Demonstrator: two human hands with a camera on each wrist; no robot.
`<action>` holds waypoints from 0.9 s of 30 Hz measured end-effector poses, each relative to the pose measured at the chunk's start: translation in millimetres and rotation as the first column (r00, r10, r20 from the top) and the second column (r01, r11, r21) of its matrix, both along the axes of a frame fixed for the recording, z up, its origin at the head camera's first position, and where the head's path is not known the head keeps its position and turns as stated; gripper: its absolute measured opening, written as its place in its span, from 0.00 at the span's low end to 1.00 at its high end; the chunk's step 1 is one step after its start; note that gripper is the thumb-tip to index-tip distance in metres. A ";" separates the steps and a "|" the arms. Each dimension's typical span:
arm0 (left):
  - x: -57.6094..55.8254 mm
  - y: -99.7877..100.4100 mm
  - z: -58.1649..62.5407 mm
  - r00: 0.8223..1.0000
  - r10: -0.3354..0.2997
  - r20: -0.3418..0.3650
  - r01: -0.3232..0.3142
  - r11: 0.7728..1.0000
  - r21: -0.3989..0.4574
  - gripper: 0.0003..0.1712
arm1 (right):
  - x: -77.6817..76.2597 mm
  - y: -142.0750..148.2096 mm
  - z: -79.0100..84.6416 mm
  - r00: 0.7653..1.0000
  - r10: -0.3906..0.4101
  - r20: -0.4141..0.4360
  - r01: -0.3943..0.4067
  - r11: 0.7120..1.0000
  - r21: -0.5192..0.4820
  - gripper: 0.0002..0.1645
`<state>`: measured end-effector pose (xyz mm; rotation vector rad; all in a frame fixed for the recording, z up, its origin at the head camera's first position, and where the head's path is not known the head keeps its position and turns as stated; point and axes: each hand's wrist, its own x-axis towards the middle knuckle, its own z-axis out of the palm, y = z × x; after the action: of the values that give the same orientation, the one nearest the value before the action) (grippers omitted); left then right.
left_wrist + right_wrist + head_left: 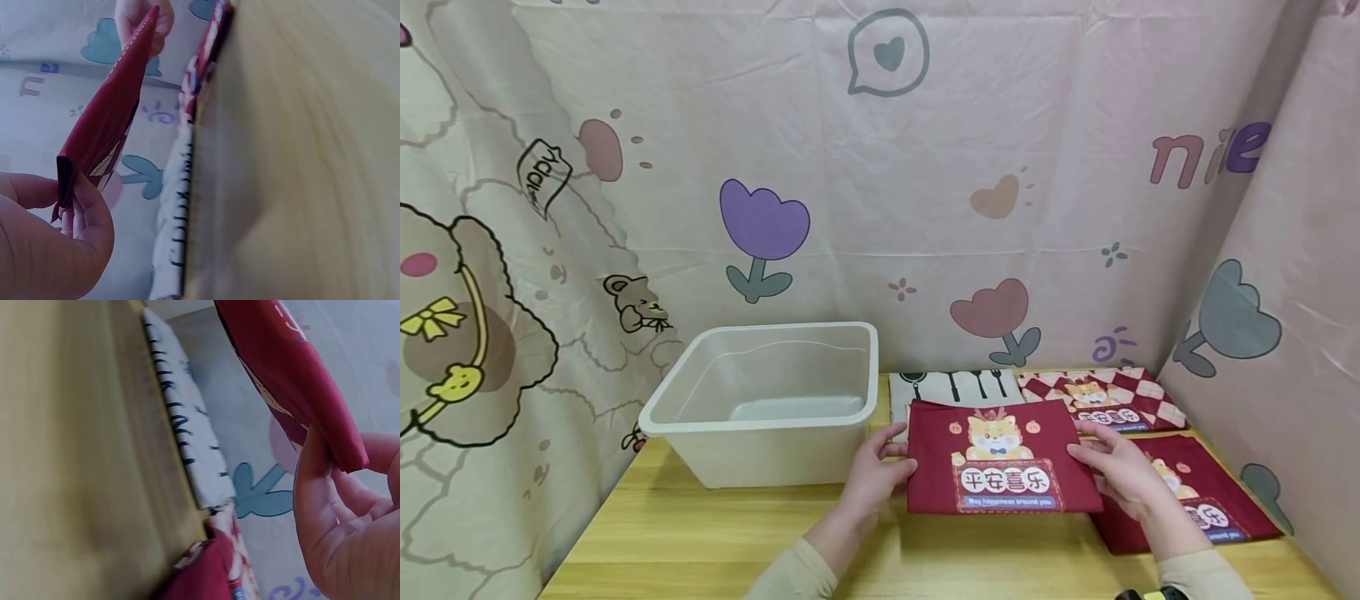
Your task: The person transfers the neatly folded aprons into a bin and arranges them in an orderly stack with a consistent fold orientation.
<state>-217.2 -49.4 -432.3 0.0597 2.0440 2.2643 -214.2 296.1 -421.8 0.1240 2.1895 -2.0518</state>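
A folded dark red cloth (936,462) with a cartoon animal and printed lettering hangs between both hands, raised above the table. My left hand (877,467) pinches its left edge between thumb and fingers. At the opposite edge, my right hand (1116,467) pinches it the same way. In the left wrist view the red cloth (109,115) is seen edge-on, with a checked patch on its underside. The right wrist view shows the thumb and fingers (315,469) gripping a corner of the cloth (300,381).
A white plastic bin (782,450) stands left on the wooden table (700,533). Behind the held cloth lie a white folded cloth with cutlery prints (955,385) and a red-and-white checked one (1101,400). Another dark red folded cloth (1195,492) lies at right. Printed curtains (850,167) surround the table.
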 end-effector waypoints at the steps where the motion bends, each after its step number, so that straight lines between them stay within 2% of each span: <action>1: 0.3 0.4 3.2 1.000 -0.001 -0.005 0.001 1.000 0.010 0.36 | 0.5 1.3 2.7 1.000 0.001 -0.006 -0.002 1.000 -0.013 0.30; 3: 1.3 1.8 10.3 1.000 -0.003 -0.009 0.003 1.000 0.021 0.36 | 1.5 4.2 8.0 1.000 0.008 -0.018 -0.009 0.999 -0.042 0.22; 6: 2.5 4.9 19.1 1.000 -0.006 -0.030 0.007 1.000 0.026 0.36 | 2.9 9.2 17.0 0.999 0.013 -0.035 -0.015 0.998 -0.067 0.16; 12: 5.0 9.5 36.8 0.998 -0.020 -0.067 0.025 0.997 0.069 0.36 | 5.0 14.3 32.1 0.996 0.006 -0.089 -0.008 1.000 -0.025 0.17; 19: 5.9 7.3 56.4 0.994 -0.033 -0.107 0.046 0.992 0.114 0.36 | 3.9 14.2 47.0 0.986 0.008 -0.166 -0.020 0.997 -0.073 0.18; 27: 3.0 -8.6 83.8 0.986 0.004 -0.164 0.008 0.997 0.074 0.35 | -0.8 -2.9 65.6 0.971 0.038 -0.234 -0.059 0.995 -0.083 0.18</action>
<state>-214.2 -58.0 -348.6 0.2615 2.0322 2.4077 -215.0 293.2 -356.2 -0.1878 2.1962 -2.2327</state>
